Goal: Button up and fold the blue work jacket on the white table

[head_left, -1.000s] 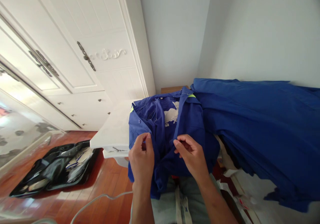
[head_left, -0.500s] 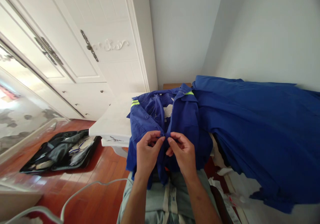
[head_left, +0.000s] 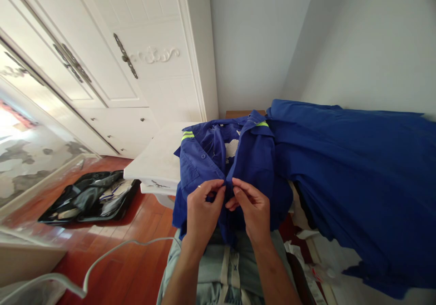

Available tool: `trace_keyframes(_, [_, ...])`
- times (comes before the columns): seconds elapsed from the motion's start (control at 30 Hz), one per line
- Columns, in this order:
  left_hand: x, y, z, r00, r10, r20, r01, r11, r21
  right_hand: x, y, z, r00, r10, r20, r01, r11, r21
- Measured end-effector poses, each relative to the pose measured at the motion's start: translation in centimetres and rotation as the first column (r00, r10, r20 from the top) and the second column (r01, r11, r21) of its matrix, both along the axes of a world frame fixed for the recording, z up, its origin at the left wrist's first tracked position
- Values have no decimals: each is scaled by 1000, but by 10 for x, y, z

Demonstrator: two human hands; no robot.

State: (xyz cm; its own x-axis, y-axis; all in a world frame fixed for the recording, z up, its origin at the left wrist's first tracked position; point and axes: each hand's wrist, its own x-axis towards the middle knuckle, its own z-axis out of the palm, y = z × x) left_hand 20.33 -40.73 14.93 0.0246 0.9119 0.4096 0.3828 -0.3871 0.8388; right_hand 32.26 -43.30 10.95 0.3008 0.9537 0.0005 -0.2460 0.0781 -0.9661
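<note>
A blue work jacket (head_left: pixel 257 159) with yellow-green reflective strips on its shoulders lies before me, collar away from me and front partly open. My left hand (head_left: pixel 204 203) pinches its left front edge between thumb and fingers. Close beside it, my right hand (head_left: pixel 250 200) pinches the opposite front edge. The two edges nearly meet between my fingertips; whether a button sits there is hidden. Higher on the left front a round button (head_left: pixel 203 156) shows. Inside the open collar is a white patch (head_left: pixel 231 148).
More blue garments (head_left: pixel 354 159) are piled to the right. A white stool or table (head_left: pixel 156 159) stands under the jacket's left side, near a white wardrobe (head_left: pixel 163 82). An open suitcase (head_left: pixel 90 196) lies on the wooden floor, and a white cable (head_left: pixel 119 248) runs across it.
The view has shifted slightly, so the surroundings sit a little differently. Both hands keep their pinch on the jacket's front edges, with only small finger movements.
</note>
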Motion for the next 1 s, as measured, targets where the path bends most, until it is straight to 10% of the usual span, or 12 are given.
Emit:
trace_keyframes(0.67, [2, 3, -6, 975, -111, 193, 142, 977, -156, 5, 8, -3, 858, -141, 493, 47, 979, 198])
trace_keyframes(1.0, [4, 10, -11, 919, -115, 376, 219, 944, -246, 7, 11, -5, 914, -6, 405, -67, 984, 166])
